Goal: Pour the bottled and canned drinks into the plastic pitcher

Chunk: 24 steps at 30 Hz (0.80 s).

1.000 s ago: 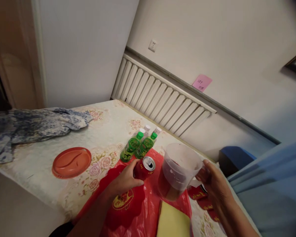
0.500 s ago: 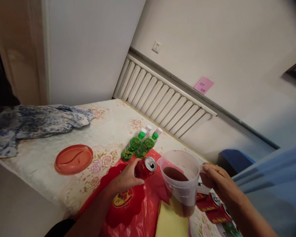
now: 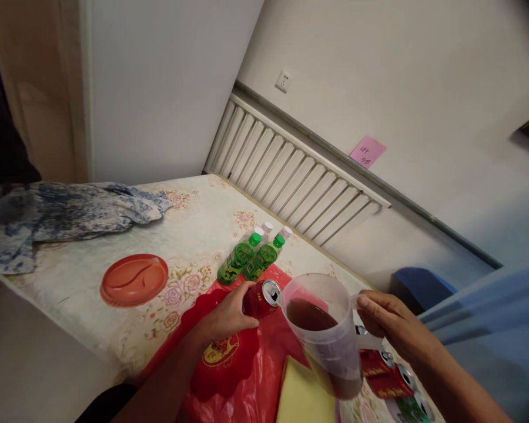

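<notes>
My left hand [image 3: 230, 314] is wrapped round a red drink can [image 3: 258, 299], its opened top leaning toward the jug. In my right hand [image 3: 388, 320] is the handle of a clear plastic measuring jug [image 3: 335, 352] partly filled with brown liquid. The jug tips left, its spout at the can's opening; whether liquid is flowing I cannot tell. Beneath my left hand lies a red scalloped tray [image 3: 223, 367] with a gold emblem, on a red plastic sheet [image 3: 264, 376]. A yellow flat item [image 3: 306, 393] lies below the jug.
Green drink bottles [image 3: 237, 261] and white-capped bottles [image 3: 268, 228] stand beyond the can. Several cans [image 3: 388, 379] lie or stand beneath my right forearm. An orange divided plate [image 3: 134, 279] and a blue-white cloth [image 3: 83, 211] rest on the flowered tablecloth [image 3: 194, 202]. A radiator [image 3: 286, 167] lines the wall.
The jug has tilted further to the left, and its spout has come up to the can's opening. The can stays in my left hand.
</notes>
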Motion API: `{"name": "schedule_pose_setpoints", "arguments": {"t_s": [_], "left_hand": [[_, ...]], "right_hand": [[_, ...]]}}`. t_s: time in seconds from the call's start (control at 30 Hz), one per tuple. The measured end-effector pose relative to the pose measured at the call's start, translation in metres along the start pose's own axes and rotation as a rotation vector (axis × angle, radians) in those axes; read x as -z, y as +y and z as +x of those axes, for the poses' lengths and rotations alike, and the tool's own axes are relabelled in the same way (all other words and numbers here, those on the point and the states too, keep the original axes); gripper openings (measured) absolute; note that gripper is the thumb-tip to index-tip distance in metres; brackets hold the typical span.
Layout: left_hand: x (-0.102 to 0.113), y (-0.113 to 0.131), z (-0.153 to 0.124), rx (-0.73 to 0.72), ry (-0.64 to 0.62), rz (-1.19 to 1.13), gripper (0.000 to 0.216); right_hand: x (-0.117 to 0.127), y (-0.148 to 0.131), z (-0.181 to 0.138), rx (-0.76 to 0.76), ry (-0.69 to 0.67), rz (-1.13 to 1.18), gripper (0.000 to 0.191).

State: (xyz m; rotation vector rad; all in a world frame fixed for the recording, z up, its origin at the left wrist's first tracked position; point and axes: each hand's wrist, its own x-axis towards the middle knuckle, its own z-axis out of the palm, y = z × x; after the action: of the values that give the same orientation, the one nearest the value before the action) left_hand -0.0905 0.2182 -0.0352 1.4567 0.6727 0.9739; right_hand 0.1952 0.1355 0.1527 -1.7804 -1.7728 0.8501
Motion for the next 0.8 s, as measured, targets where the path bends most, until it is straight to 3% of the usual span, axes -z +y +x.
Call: {"name": "schedule_pose_setpoints", "arguments": {"t_s": [0.8], "left_hand": [[0.000,0.002,0.000,0.020,-0.003,0.164,0.064]], "right_hand": [[0.000,-0.022,0.007,-0.033,0.006,-0.207,0.060]]}}
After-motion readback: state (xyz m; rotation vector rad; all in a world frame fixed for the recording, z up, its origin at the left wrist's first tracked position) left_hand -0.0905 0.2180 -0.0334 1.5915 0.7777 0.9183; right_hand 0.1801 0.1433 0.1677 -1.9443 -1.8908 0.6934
